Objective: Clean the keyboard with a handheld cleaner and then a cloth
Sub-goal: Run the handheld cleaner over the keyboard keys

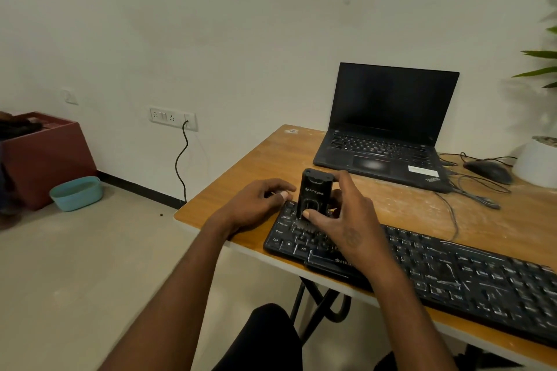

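A black keyboard [452,274] lies along the near edge of the wooden table [301,156]. A black handheld cleaner [313,190] stands upright with its brush end on the keyboard's left keys. My right hand [346,220] grips the cleaner, thumb on its front and fingers round its far side. My left hand [259,205] rests on the table at the keyboard's upper left corner, its fingers curled against that corner. No cloth is in view.
An open black laptop [388,129] stands behind the keyboard, with a black mouse [488,172] and cables [470,190] to its right. A white plant pot [539,163] is at the far right. On the floor left are a teal bowl [75,193] and a red box [45,156].
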A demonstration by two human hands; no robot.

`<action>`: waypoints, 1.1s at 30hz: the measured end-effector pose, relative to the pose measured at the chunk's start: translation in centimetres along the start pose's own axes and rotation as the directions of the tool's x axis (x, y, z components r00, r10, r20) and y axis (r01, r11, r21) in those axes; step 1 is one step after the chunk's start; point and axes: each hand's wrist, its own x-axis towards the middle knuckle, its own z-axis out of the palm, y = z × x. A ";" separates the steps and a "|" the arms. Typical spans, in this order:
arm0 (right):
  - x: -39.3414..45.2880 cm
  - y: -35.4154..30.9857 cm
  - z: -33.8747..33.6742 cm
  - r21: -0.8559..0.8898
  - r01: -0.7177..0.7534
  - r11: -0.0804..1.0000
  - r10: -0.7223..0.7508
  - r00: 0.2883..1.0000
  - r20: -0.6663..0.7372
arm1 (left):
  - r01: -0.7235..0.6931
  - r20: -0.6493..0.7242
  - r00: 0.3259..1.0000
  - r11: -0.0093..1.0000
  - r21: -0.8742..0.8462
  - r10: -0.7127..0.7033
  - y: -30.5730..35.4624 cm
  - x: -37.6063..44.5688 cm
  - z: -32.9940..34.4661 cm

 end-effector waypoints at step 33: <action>1.6 0.8 -1.1 -0.083 0.002 0.997 0.001 0.999 0.044 | 0.051 0.428 0.899 0.993 0.108 -0.093 0.1 -2.4 -2.0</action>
